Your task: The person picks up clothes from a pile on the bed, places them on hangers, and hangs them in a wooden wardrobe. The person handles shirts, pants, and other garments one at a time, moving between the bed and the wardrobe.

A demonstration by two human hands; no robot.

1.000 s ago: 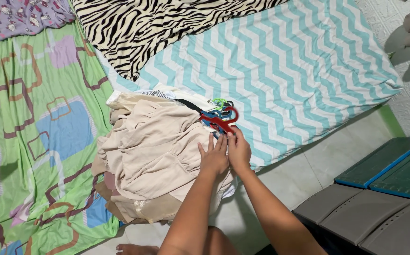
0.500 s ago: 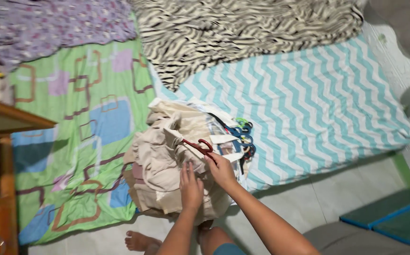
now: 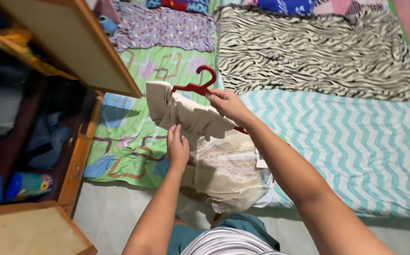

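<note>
Over patterned bedding (image 3: pixel 337 137), right hand (image 3: pixel 226 104) grip clamped on red hanger (image 3: pixel 196 86), left hand (image 3: pixel 177 148) seemingly pinching beige garment (image 3: pixel 186 115)

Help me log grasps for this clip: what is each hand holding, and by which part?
The right hand holds the red hanger by its top bar, near the hook. The left hand grips the beige garment's lower edge.

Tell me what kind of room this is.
Likely a bedroom at home: mattresses on the floor under a chevron sheet and a zebra-print blanket, an open wooden wardrobe, and a beige garment on a red hanger.
</note>
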